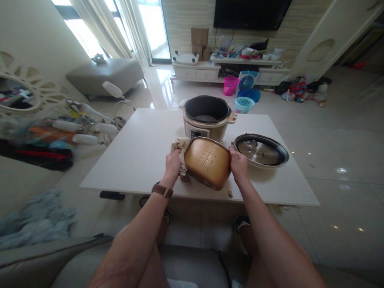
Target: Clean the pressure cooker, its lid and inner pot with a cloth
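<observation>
1. The gold-brown inner pot (pixel 207 162), a graduated scale on its wall, is tilted between the two hands at the table's near edge. Its mouth faces away, so its contents cannot be seen; nor can I tell whether it touches the table.
2. The left hand (pixel 173 165) grips a crumpled beige cloth (pixel 181 150) against the pot's left side.
3. The right hand (pixel 239 163) is closed on the pot's right edge.
4. Just behind the pot, the electric cooker body (pixel 205 120) stands upright and uncovered, its dark cavity visible down to the floor.
5. To the right, the cooker lid (pixel 260 151) lies underside up, showing its metal inner plate.
6. All rest on or over the white table (pixel 144 152).
7. Beyond it are a light-blue basket (pixel 244 104), its contents blurred, and a pink basket (pixel 231 86); farther back, bowls (pixel 247 53) sit stacked on the TV cabinet (pixel 196 73).
</observation>
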Demonstrator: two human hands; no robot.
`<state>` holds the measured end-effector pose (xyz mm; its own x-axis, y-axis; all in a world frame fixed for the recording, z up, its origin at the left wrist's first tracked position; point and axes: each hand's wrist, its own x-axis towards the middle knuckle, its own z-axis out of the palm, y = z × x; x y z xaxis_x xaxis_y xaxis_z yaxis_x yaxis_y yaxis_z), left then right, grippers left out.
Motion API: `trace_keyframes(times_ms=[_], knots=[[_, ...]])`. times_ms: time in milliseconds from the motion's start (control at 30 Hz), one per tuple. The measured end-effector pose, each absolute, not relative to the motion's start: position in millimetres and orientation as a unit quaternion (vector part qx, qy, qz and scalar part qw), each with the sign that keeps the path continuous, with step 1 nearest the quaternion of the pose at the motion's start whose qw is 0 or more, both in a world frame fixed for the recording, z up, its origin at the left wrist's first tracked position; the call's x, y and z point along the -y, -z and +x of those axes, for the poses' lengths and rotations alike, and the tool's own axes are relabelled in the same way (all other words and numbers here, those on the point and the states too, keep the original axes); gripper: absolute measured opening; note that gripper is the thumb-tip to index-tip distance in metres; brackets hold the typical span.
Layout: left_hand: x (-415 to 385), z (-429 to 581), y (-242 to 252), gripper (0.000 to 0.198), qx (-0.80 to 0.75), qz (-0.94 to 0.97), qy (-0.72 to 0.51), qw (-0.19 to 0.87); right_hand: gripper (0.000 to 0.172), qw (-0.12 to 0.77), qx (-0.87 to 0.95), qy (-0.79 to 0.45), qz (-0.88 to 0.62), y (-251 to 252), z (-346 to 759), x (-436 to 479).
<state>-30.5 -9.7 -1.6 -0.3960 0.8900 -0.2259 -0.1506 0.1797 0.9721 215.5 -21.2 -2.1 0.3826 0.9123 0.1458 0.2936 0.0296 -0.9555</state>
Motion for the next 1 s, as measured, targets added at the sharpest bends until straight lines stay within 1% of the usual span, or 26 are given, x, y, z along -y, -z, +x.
trace_keyframes(times_ms=[133,233,367,467,567,667,867,1000], knots=[[17,-22,-6,0.033,-0.601,0.371,-0.551,0.445,0.06,0.537,0.492,-0.253,-0.637,-11,218,24],[25,-15,-12,0.029,-0.58,0.436,-0.536,0.433,0.059,0.51,0.503,-0.211,-0.665,-19,221,29],[31,-10,-13,0.027,-0.567,0.479,-0.524,0.418,0.064,0.488,0.501,-0.165,-0.696,-25,222,35],[32,-9,-14,0.027,-0.571,0.473,-0.526,0.417,0.068,0.495,0.501,-0.179,-0.687,-25,219,36],[30,-10,-15,0.03,-0.568,0.447,-0.537,0.435,0.067,0.494,0.512,-0.205,-0.672,-23,217,35],[27,-11,-11,0.034,-0.579,0.4,-0.541,0.46,0.066,0.484,0.532,-0.224,-0.658,-21,217,33],[21,-16,2,0.037,-0.599,0.288,-0.539,0.517,0.07,0.482,0.537,-0.264,-0.64,-17,222,31],[23,-16,-1,0.033,-0.596,0.327,-0.552,0.483,0.072,0.486,0.532,-0.288,-0.631,-14,224,29]])
